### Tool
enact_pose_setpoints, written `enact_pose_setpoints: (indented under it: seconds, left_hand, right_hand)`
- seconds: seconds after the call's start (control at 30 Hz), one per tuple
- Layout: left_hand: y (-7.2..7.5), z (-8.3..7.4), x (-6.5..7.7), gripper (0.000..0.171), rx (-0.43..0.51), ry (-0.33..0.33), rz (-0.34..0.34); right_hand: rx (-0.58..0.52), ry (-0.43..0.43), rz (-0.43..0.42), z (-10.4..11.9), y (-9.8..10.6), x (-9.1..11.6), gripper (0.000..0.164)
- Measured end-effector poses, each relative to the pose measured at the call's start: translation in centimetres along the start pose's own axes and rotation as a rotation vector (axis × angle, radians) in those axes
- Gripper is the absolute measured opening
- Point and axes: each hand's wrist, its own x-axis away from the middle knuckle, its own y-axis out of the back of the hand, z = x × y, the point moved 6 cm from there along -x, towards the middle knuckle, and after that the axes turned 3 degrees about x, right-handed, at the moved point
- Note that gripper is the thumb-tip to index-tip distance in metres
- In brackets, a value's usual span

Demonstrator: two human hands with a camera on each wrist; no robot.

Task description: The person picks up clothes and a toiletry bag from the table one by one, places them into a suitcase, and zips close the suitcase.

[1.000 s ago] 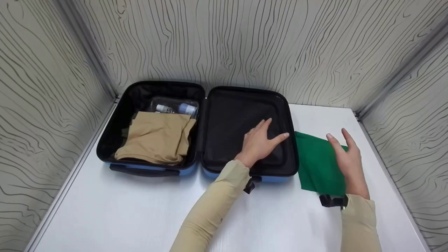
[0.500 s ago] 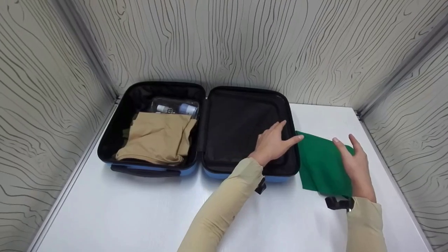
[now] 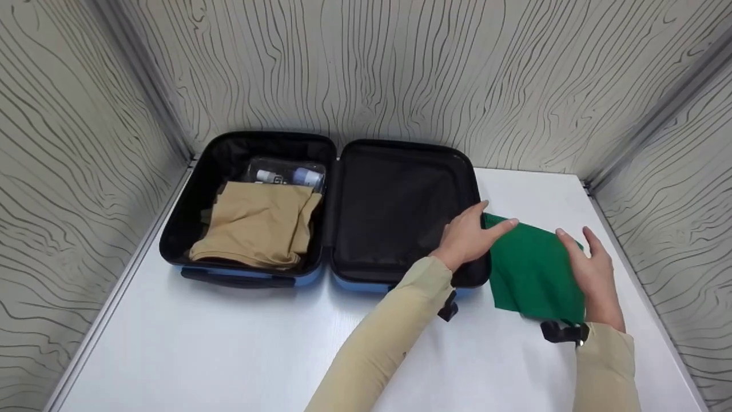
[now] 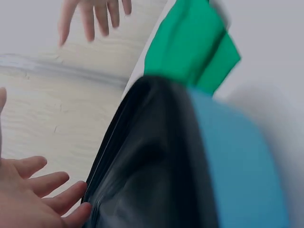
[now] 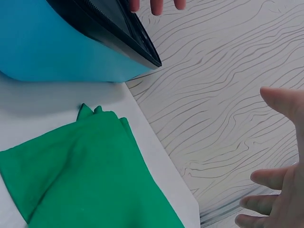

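A piece of green cloth [image 3: 532,272], apparently folded, lies on the white table right of the open suitcase [image 3: 409,200]. In the head view my left hand [image 3: 469,237] is over the right rim of the suitcase, thumb reaching across toward the cloth. Its fingers are spread and hold nothing, as the left wrist view also shows with the hand [image 4: 33,199] beside the dark lining. My right hand [image 3: 595,277] hovers at the cloth's right edge, fingers apart. In the right wrist view that hand [image 5: 285,185] stays apart from the green cloth [image 5: 90,175].
The left half of the blue suitcase holds folded tan clothing [image 3: 257,223] and a clear pouch [image 3: 289,173] with small bottles. A carry handle [image 3: 237,278] faces the front of the table [image 3: 229,349]. Wood-patterned walls [image 3: 400,68] enclose the back and both sides.
My left hand has moved right, from over the suitcase's right half to its right rim. My right hand has shifted slightly right and nearer to me. The cloth has stayed in place.
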Motion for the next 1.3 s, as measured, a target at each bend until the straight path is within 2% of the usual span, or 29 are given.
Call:
enact_pose_setpoints:
  seconds: [0.17, 0.37, 0.83, 1.03, 1.3]
  left_hand:
    - [-2.6, -1.0, 0.7, 0.078, 0.058, 0.019, 0.043]
    - [-4.7, -1.7, 1.3, 0.078, 0.114, 0.042, 0.072]
    - [-8.1, -2.4, 2.8, 0.073, 0.075, 0.032, 0.128]
    - [-9.7, -1.9, 3.5, 0.071, 0.043, 0.032, 0.168]
    - [-11.7, 0.6, 4.2, 0.074, -0.065, 0.126, 0.203]
  right_hand:
    - [0.001, -0.038, 0.016, -0.6, -0.1, 0.1, 0.094]
    - [-0.007, -0.068, 0.016, -1.4, 0.2, 0.3, 0.097]
    - [-0.020, -0.112, 0.040, -3.1, 1.0, 0.9, 0.099]
    - [-0.018, -0.129, 0.033, -3.9, 0.9, 0.9, 0.100]
    - [0.004, -0.200, 0.098, -5.5, 0.4, 0.6, 0.102]
